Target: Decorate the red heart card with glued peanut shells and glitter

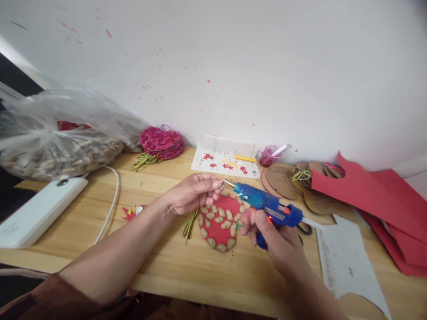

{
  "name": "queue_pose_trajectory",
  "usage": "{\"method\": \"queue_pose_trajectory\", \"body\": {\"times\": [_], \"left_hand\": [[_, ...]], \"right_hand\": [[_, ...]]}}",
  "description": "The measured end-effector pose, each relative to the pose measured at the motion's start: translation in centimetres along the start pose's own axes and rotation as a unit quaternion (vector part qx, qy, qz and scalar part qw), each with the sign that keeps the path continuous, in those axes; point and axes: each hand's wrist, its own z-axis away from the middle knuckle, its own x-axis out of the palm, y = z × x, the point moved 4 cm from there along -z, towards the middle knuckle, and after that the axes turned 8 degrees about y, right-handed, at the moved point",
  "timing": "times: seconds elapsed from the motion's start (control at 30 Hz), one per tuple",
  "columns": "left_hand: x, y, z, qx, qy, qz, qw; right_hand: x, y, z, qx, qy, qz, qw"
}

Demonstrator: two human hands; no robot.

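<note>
My right hand [278,238] is wrapped round the handle of a blue hot glue gun [267,202], which has a glue stick in its back and a small red light lit. Its metal nozzle points left and meets the fingertips of my left hand [196,191]. Those fingers are pinched on something small, mostly hidden by them. Below both hands a red disc [218,238] lies on the table, with several tan, shell-like pieces set round its edge and across its middle. Part of the disc is covered by my hands. Green-yellow cords [190,226] stick out at its left.
Left stand a clear plastic bag of shells [66,151] and a white power bank [43,213] with a cable. Behind lie magenta discs [162,142], white paper with red stars [213,158] and a cup of red paint [268,158]. Red sheets [373,191] and cardboard rounds [282,182] are right.
</note>
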Motion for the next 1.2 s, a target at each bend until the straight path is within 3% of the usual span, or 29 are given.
{"method": "queue_pose_trajectory", "body": {"times": [1.2], "left_hand": [[0.12,0.2,0.22,0.003,-0.007,-0.009,1.0]], "right_hand": [[-0.07,-0.18,-0.11,0.008,0.007,0.021,1.0]]}}
